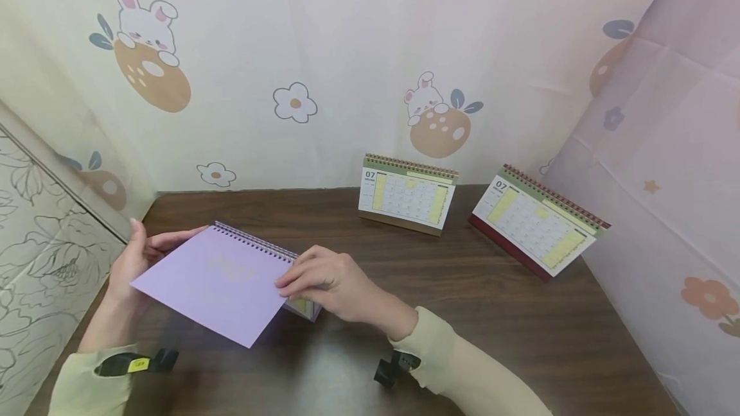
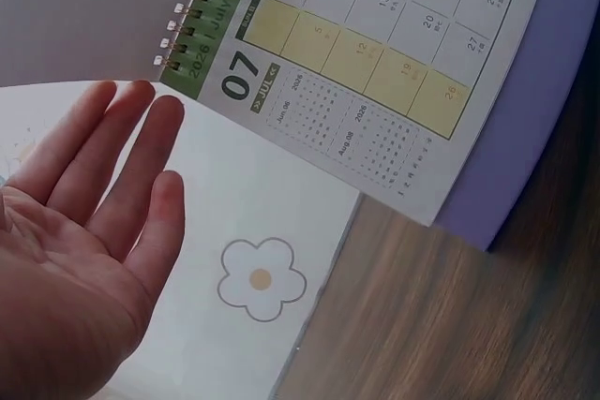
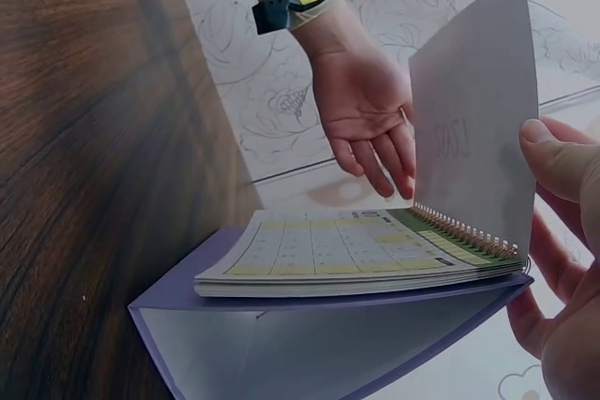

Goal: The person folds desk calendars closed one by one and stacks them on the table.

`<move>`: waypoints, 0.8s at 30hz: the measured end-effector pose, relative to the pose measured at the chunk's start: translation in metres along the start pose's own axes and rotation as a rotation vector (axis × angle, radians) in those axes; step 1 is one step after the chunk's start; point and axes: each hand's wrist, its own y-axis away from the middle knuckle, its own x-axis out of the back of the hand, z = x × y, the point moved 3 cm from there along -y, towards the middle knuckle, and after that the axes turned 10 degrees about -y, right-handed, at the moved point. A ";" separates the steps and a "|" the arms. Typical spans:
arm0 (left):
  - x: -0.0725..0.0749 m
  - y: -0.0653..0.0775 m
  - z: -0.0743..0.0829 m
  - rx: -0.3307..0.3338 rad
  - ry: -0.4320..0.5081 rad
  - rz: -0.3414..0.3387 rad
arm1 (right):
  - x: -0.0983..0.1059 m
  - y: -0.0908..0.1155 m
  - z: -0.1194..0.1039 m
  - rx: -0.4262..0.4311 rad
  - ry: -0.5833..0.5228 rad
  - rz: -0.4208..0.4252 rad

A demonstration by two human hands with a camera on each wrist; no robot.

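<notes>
A purple-covered spiral desk calendar (image 1: 202, 287) stands at the left of the table with its cover sheet (image 3: 478, 100) lifted away from the pages. The July page (image 2: 356, 53) shows beneath it in the left wrist view. My right hand (image 1: 329, 281) pinches the side edge of that sheet near the coil, thumb on one face, other fingers behind by the coil. At the calendar's other end is my left hand (image 1: 130, 268), palm turned up with fingers nearly straight, its fingertips close to the coil (image 3: 469, 231). The folded purple stand (image 3: 178, 278) rests on the table.
Two more desk calendars, both at July, stand on the dark wooden table (image 1: 462, 313): one with a brown base (image 1: 407, 192) at the back, one with a dark red base (image 1: 537, 220) farther right. Printed cloth (image 1: 347, 37) hangs behind and at the sides.
</notes>
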 end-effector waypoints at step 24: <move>0.015 0.003 -0.010 0.008 -0.547 0.091 | -0.007 0.009 0.002 0.234 0.381 -0.086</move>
